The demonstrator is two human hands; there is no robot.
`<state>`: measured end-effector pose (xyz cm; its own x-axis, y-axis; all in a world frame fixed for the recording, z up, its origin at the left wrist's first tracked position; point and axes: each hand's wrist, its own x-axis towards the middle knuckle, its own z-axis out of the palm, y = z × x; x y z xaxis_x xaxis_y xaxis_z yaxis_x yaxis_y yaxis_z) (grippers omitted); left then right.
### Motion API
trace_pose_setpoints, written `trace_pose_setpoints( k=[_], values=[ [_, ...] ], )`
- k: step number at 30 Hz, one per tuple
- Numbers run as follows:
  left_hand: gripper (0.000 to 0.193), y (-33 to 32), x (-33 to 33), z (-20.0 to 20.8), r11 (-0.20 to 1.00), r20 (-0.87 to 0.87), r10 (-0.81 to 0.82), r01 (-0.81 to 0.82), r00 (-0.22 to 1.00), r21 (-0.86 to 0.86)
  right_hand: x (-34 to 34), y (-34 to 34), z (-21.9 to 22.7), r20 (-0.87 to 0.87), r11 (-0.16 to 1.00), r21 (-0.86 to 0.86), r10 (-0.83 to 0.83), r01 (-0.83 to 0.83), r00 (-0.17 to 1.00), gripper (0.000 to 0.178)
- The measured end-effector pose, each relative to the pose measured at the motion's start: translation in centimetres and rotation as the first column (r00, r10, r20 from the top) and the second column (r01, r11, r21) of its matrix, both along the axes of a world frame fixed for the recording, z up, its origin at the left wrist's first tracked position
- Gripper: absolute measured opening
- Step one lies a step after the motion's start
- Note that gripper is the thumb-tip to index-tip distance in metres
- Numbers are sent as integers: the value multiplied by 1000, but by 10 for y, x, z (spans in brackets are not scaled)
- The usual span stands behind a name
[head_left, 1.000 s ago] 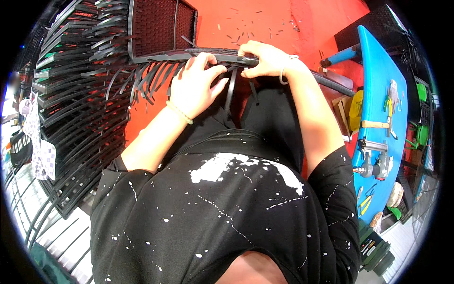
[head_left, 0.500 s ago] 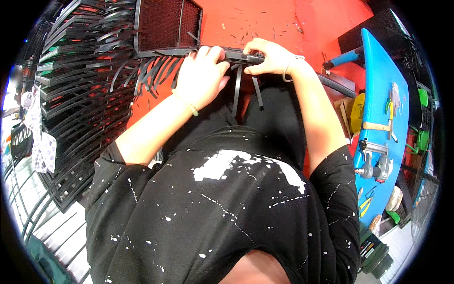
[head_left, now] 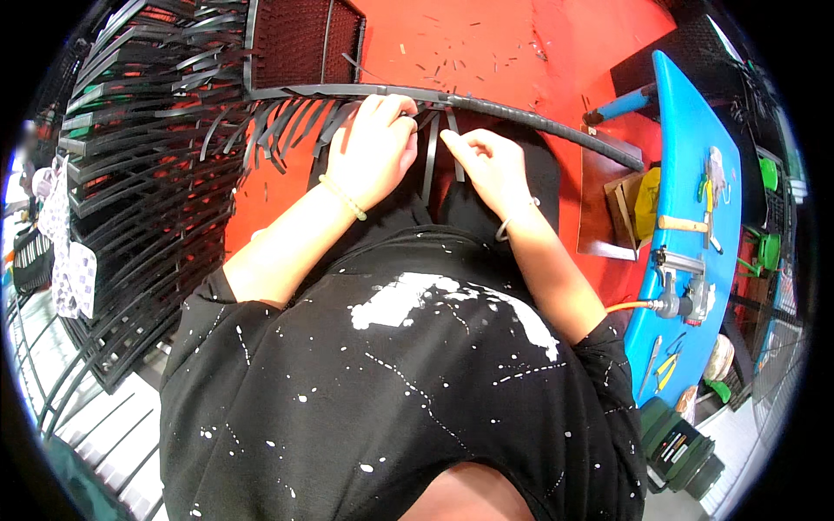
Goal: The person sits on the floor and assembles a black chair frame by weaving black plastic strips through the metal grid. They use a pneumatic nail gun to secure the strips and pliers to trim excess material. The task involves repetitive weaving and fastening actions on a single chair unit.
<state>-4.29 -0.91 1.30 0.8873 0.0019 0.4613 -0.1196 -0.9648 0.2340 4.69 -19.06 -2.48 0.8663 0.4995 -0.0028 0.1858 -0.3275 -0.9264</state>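
Far left, I have stacked black frames (head_left: 143, 187), their edges cut off by the lens rim. The black rail (head_left: 504, 110) spans the middle; the left hand (head_left: 372, 148) curls against it, fingertips hidden, so I can't tell what it grips. Just below the rail, the right hand (head_left: 497, 169) is loosely curled, one digit reaching a dangling strip (head_left: 460, 170); I can't tell whether it's pinched. Further right, a brown box (head_left: 618, 208), contents unclear, adjoins a yellow bag (head_left: 650, 198) partly hidden by the blue counter (head_left: 682, 182).

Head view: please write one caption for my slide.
Left hand at a black frame, right hand beside hanging strips, above red floor.
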Motion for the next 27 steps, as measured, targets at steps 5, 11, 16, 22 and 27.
trace_pose_setpoints(
  k=[5,11,16,22,27],
  values=[
    [12,0,-2,-6,998,89,-53,55,995,-18,9,4,4,-371,961,209,248,-180,895,35],
    [13,-5,-7,-12,994,129,-75,84,989,-65,-2,2,-37,-307,971,185,202,-150,930,40],
    [17,-4,-15,-8,997,63,-15,20,998,-78,-8,2,-22,-317,967,228,183,-113,931,41],
    [28,0,-20,-11,998,70,60,-60,996,0,-13,-1,-4,-384,967,236,185,-98,905,40],
    [26,10,-18,-13,998,104,28,-33,994,49,-16,-4,-9,-291,966,232,181,-114,939,39]
  ],
)
